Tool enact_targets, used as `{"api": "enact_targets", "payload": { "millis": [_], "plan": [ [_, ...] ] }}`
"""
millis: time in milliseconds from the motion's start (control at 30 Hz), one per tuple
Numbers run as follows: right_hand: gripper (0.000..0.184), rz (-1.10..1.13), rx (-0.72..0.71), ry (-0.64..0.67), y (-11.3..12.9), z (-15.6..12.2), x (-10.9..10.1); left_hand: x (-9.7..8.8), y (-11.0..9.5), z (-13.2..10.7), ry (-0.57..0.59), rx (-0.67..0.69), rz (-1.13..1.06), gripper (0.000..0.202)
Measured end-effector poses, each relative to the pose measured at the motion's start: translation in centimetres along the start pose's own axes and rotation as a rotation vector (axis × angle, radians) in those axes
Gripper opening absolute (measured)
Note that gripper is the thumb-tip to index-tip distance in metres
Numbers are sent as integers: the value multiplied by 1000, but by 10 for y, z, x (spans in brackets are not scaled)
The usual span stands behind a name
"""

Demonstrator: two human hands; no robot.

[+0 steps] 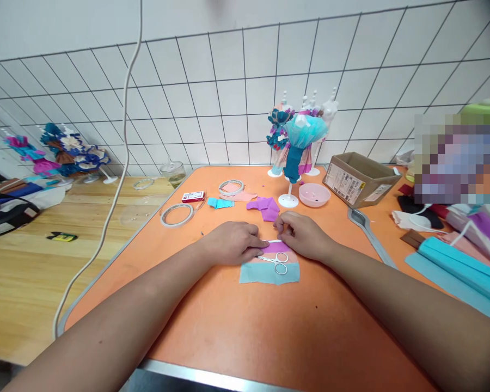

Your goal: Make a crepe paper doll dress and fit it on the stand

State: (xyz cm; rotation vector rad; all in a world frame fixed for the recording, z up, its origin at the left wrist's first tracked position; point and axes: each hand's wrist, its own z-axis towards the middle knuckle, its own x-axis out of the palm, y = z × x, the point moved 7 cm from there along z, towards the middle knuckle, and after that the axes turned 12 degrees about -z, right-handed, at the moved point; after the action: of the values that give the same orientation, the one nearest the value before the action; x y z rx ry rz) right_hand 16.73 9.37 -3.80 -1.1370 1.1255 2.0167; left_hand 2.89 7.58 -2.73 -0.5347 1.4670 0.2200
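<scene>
Layered strips of thin cloth lie on the orange table: a purple strip with a narrow white edge on top, a pink one below, and a light blue one nearest me. Small scissors rest across the pink and blue strips, their tips near my left hand. My left hand lies at the purple strip's left end, its index finger stretched along the white edge. At the right end of that edge, my right hand has its fingers curled in a pinch on the purple strip; the fingertips are partly hidden.
Tape rolls, a red-white box and purple scraps lie beyond my hands. Cloth dresses on white stands, a pink bowl and a cardboard box stand behind. Blue cloth lies right; a white cable hangs left.
</scene>
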Motion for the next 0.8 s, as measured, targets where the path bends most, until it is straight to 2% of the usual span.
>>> {"api": "enact_targets", "payload": {
  "millis": [167, 300, 367, 467, 600, 700, 800],
  "plan": [
    [12, -118, -43, 41, 6, -2, -1, -1, -1, 0, -5, 1, -6, 34],
    [4, -298, 31, 49, -8, -2, -12, -2, -1, 0, -1, 3, -1, 34],
    [6, -264, 142, 36, -23, -2, -18, -3, -2, -1, -9, 6, -2, 34],
    [19, -118, 253, 39, -37, -2, -20, -2, -1, -1, -30, 8, -4, 34],
    [31, -71, 213, 157, -34, -1, -6, -1, 0, -2, -44, 15, 7, 35],
    [24, -18, 193, 217, -37, 0, 2, -1, 2, -2, -49, 17, -7, 34],
    [18, 55, 202, 227, -42, 0, 0, -2, 4, -3, -63, 14, -73, 32]
  ]
}}
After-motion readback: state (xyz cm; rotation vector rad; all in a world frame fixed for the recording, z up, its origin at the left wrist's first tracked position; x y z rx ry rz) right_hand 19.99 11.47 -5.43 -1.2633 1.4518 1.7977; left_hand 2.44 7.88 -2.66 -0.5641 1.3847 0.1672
